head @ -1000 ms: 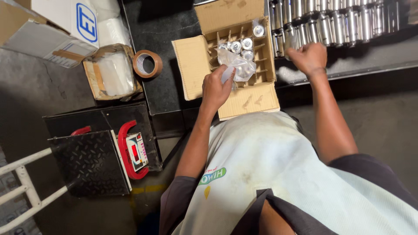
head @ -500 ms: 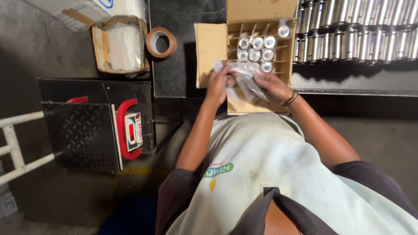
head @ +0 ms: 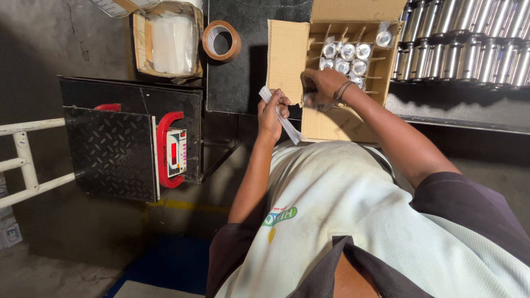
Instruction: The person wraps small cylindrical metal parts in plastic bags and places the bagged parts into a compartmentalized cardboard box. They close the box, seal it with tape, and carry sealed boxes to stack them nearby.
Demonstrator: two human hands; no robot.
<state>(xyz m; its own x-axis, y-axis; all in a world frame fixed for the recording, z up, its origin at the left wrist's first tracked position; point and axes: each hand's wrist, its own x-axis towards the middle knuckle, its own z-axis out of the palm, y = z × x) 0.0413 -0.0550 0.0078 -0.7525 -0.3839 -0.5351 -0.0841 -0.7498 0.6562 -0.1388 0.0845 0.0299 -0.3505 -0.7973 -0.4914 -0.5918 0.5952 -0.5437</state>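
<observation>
Cardboard box with its flaps open sat on the dark bench, and every place here is told from that box. Inside it, card strips made little square cells. Shiny wrapped metal cans filled the cells at the far side. The near cells looked bare.

The right hand was down in the box at the near cells. Its fingers were curled, but I could not tell if they held a can. The left hand was just outside the box's near left corner. It was closed on a thin clear plastic bag, which hung loose.

To do this well, I think each can should go straight down into one cell, so the thin strips do not bend. The bag should stay clear of the cells.

More bare metal cans lay in rows to the right of the box. A tape roll lay to its left.
</observation>
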